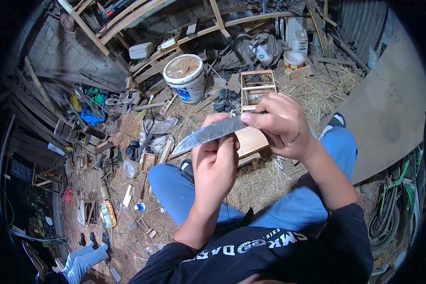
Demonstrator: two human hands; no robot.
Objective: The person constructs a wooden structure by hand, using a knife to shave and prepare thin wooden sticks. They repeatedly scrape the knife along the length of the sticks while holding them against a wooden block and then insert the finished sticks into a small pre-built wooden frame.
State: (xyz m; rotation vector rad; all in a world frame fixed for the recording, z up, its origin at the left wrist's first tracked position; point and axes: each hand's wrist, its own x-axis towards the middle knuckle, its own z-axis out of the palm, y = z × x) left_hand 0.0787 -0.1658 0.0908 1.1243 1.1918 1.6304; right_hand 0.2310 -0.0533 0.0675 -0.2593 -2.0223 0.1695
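A wide grey knife blade (213,132) with a curved tip pointing left is held up over my lap. My right hand (286,123) is closed round its rear end, thumb pressed on the flat; those fingers hide whether a handle is there. Behind the blade's middle is my left hand (213,170), its fingers curled above the upper edge and its thumb in shadow below. The blade covers what those left fingers grip, if anything. Below my hands is a pale wooden block (252,141), between my knees in blue trousers (288,210).
Beyond the block stand a small wooden frame (259,80), a white bucket (187,90) of sawdust-like material and a smaller tub (293,59). Straw and scraps litter the floor. At right are a large board (388,104) and a green bicycle (397,189). Another person's legs (87,260) show lower left.
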